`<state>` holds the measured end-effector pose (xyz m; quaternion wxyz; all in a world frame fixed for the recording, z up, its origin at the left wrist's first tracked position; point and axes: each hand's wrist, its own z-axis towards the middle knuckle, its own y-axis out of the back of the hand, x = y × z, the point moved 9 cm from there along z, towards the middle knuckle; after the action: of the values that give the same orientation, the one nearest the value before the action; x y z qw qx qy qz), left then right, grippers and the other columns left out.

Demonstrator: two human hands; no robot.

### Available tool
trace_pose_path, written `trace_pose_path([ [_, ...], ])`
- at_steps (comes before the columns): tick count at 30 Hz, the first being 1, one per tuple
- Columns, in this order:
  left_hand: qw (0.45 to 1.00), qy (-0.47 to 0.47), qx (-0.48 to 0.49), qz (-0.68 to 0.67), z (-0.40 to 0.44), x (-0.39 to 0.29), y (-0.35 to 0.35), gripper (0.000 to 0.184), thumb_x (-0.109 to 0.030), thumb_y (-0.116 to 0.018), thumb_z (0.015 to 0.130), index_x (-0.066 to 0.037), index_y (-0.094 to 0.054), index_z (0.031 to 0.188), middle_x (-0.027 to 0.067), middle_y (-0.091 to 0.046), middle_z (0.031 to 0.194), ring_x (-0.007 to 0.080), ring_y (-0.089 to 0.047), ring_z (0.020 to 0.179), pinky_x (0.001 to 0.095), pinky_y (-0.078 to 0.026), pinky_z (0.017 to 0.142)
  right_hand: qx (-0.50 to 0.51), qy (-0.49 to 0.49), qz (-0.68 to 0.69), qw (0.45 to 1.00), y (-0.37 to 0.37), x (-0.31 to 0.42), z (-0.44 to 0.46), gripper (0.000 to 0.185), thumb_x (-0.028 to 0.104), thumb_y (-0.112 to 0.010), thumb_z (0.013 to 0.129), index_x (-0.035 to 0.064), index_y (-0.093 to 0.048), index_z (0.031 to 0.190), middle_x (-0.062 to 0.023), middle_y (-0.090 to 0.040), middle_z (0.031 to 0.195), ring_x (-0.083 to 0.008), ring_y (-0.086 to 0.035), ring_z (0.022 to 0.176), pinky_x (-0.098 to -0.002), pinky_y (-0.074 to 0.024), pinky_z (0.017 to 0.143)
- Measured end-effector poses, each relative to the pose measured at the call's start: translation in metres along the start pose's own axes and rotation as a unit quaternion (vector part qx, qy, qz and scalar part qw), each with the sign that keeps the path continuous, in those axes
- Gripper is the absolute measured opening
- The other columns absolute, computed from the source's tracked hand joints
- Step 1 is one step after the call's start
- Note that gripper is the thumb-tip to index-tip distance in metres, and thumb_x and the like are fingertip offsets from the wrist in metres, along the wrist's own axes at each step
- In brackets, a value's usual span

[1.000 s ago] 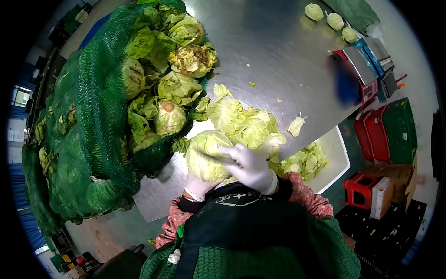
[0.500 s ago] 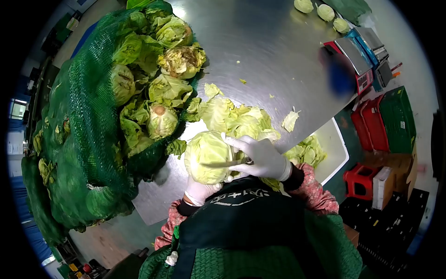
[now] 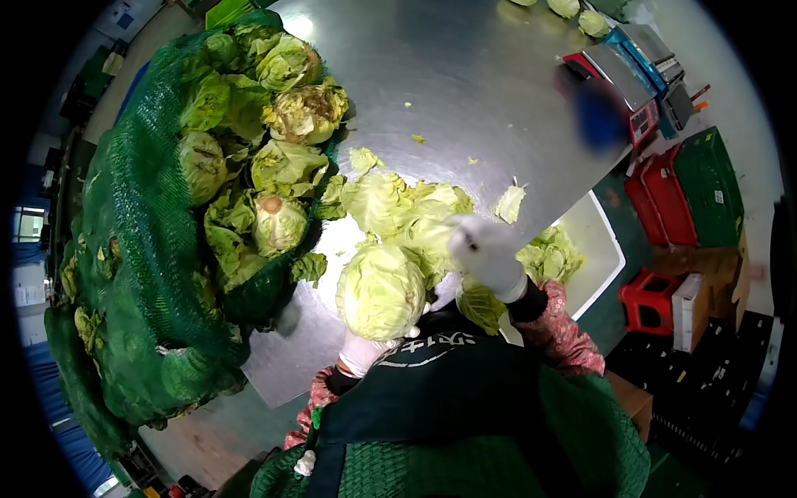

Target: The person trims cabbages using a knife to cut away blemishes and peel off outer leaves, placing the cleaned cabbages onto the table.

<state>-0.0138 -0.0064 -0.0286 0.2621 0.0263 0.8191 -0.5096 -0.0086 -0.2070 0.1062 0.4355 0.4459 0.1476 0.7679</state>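
Observation:
A pale green cabbage head [image 3: 380, 291] rests in my gloved left hand [image 3: 368, 350], whose fingers wrap under its lower side. To the right of it is my gloved right hand [image 3: 488, 253], smeared by motion; a small dark spot shows at its fingers, but what it holds cannot be made out. A loose leaf [image 3: 481, 305] hangs just below the right hand. Peeled leaves [image 3: 378, 203] lie piled on the metal table [image 3: 432, 66] beyond the cabbage.
A green net sack [image 3: 145, 199] full of cabbages stands at the left. Right of the table are a white bin [image 3: 613, 241] with leaves, a scale [image 3: 623, 75], red and green crates [image 3: 706, 187] and a red stool [image 3: 647, 303]. More cabbages [image 3: 593, 23] lie at the far edge.
My right hand has moved off the cabbage to the right. A thin blade-like tool seen across the cabbage earlier no longer shows clearly. The view has shifted slightly.

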Motion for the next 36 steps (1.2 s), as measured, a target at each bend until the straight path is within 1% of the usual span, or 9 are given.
trace_pose_path([
  [7, 0.882, 0.098, 0.097, -0.451, -0.005, -0.007, -0.018, 0.072, -0.060, -0.041, 0.094, -0.014, -0.034, 0.149, 0.0172, -0.041, 0.148, 0.0404, -0.050, 0.124, 0.0530, -0.053, 0.090, 0.193, -0.100, -0.050, 0.975, -0.025, 0.009, -0.015, 0.061, 0.025, -0.076, 0.081, 0.0097, -0.055, 0.137, -0.0165, -0.056, 0.130, -0.0260, -0.067, 0.094, -0.0333, -0.0548, 0.079],
  [9, 0.998, -0.048, -0.022, -0.035, -0.002, -0.016, 0.004, 0.059, -0.047, -0.037, 0.100, -0.015, -0.033, 0.149, 0.0108, -0.042, 0.148, 0.0293, -0.050, 0.126, 0.0402, -0.044, 0.103, 0.265, -0.029, 0.106, 0.958, -0.043, 0.062, -0.007, 0.072, 0.036, -0.078, 0.080, 0.0135, -0.050, 0.143, -0.0238, -0.040, 0.146, -0.0339, -0.060, 0.115, -0.0367, -0.0499, 0.096],
  [12, 0.807, -0.186, -0.119, 0.548, -0.011, -0.032, -0.003, 0.045, -0.024, -0.039, 0.103, -0.011, -0.034, 0.146, 0.0103, -0.046, 0.143, 0.0236, -0.050, 0.127, 0.0339, -0.044, 0.104, 0.261, 0.098, 0.068, 0.958, -0.047, 0.094, -0.002, 0.066, 0.031, -0.077, 0.074, 0.0152, -0.058, 0.136, -0.0214, -0.048, 0.140, -0.0329, -0.063, 0.108, -0.0356, -0.0538, 0.088],
  [17, 0.686, -0.241, -0.078, 0.682, -0.022, -0.048, -0.036, 0.041, -0.019, -0.043, 0.103, -0.006, -0.038, 0.141, 0.0168, -0.053, 0.131, 0.0272, -0.058, 0.116, 0.0349, -0.055, 0.088, 0.186, 0.161, 0.102, 0.964, -0.038, 0.098, 0.000, 0.050, 0.025, -0.075, 0.075, 0.0099, -0.067, 0.122, -0.0178, -0.061, 0.124, -0.0280, -0.068, 0.095, -0.0335, -0.0556, 0.077],
  [18, 0.940, -0.163, 0.000, 0.299, -0.012, -0.039, -0.022, 0.043, -0.023, -0.042, 0.103, -0.005, -0.038, 0.141, 0.0189, -0.055, 0.129, 0.0304, -0.061, 0.110, 0.0384, -0.057, 0.081, 0.194, 0.097, 0.106, 0.970, -0.035, 0.091, 0.006, 0.037, 0.021, -0.074, 0.076, 0.0082, -0.070, 0.111, -0.0149, -0.065, 0.112, -0.0255, -0.069, 0.089, -0.0321, -0.0547, 0.071],
  [20, 0.958, 0.025, 0.056, -0.280, -0.003, -0.010, -0.023, 0.055, -0.038, -0.038, 0.103, -0.002, -0.036, 0.144, 0.0255, -0.056, 0.128, 0.0399, -0.065, 0.097, 0.0432, -0.059, 0.059, 0.169, -0.086, 0.120, 0.975, -0.031, 0.052, 0.006, 0.015, 0.014, -0.071, 0.079, 0.0059, -0.070, 0.092, -0.0099, -0.067, 0.091, -0.0217, -0.067, 0.076, -0.0308, -0.0511, 0.059],
  [28, 0.911, 0.053, 0.094, -0.398, -0.011, 0.004, -0.017, 0.069, -0.053, -0.040, 0.098, -0.008, -0.030, 0.150, 0.0309, -0.044, 0.139, 0.0459, -0.057, 0.095, 0.0343, -0.057, 0.055, 0.025, 0.038, -0.286, 0.957, -0.007, -0.031, -0.018, 0.030, 0.019, -0.076, 0.078, 0.0049, -0.066, 0.104, -0.0111, -0.063, 0.092, -0.0220, -0.061, 0.067, -0.0333, -0.0488, 0.059],
  [33, 0.888, 0.084, 0.122, -0.436, -0.017, 0.003, -0.018, 0.062, -0.035, -0.053, 0.096, -0.011, -0.033, 0.149, 0.0254, -0.046, 0.140, 0.0401, -0.053, 0.112, 0.0334, -0.058, 0.067, 0.050, -0.039, 0.039, 0.997, -0.008, 0.039, 0.005, 0.067, 0.034, -0.082, 0.074, 0.0096, -0.058, 0.131, -0.0094, -0.059, 0.103, -0.0222, -0.062, 0.080, -0.0298, -0.0523, 0.067],
  [36, 0.983, -0.021, 0.014, 0.182, -0.027, 0.006, 0.015, 0.053, -0.032, -0.049, 0.098, -0.010, -0.039, 0.145, 0.0224, -0.049, 0.137, 0.0338, -0.058, 0.112, 0.0317, -0.056, 0.077, 0.137, -0.011, 0.112, 0.984, -0.031, 0.090, 0.012, 0.074, 0.036, -0.083, 0.071, 0.0080, -0.059, 0.134, -0.0070, -0.056, 0.094, -0.0208, -0.061, 0.074, -0.0300, -0.0517, 0.064],
])
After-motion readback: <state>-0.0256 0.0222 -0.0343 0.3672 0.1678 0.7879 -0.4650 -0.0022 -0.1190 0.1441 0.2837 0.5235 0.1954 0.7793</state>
